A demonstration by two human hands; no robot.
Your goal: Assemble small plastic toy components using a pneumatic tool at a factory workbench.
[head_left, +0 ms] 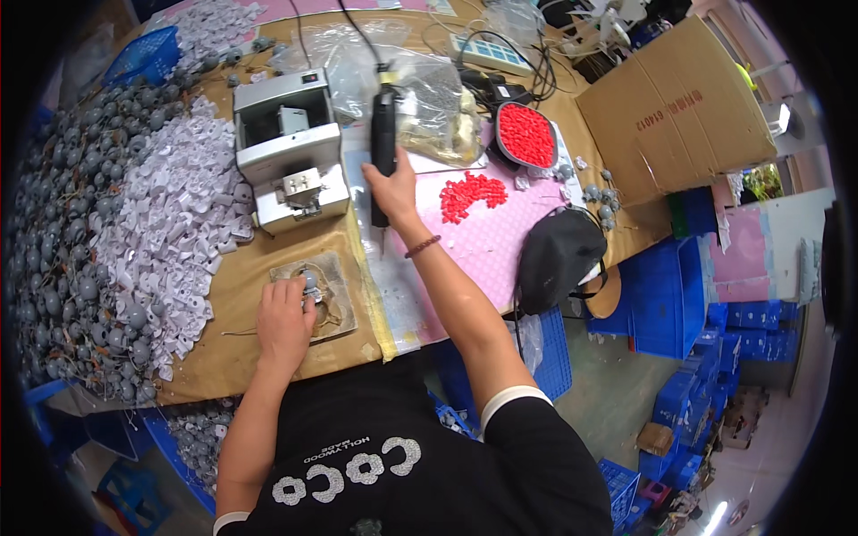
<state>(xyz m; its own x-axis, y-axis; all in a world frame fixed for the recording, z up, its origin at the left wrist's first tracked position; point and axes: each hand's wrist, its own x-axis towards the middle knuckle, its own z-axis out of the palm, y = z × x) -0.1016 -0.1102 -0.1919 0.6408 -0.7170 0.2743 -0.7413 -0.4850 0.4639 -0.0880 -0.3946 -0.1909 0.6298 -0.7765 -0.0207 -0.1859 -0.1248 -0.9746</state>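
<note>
My right hand (395,188) is wrapped round a black electric screwdriver (383,125) that hangs upright on a cord above the table. Its tip points down near a yellow-taped edge. My left hand (285,320) is closed on a small grey round part (310,279) with thin wires, held on a flat square board (338,304) near the table's front. My fingers hide much of that part. Left of my right hand stands a grey metal machine (295,152) with an open top. To its right, small red pieces (469,195) lie on a pink mat (487,246).
White plastic parts (174,205) and grey round parts with wires (67,232) are heaped at the left. A bowl of red pieces (525,136), a black bag (561,259) and a cardboard box (670,112) stand at the right. Blue crates (661,299) stand beyond the table.
</note>
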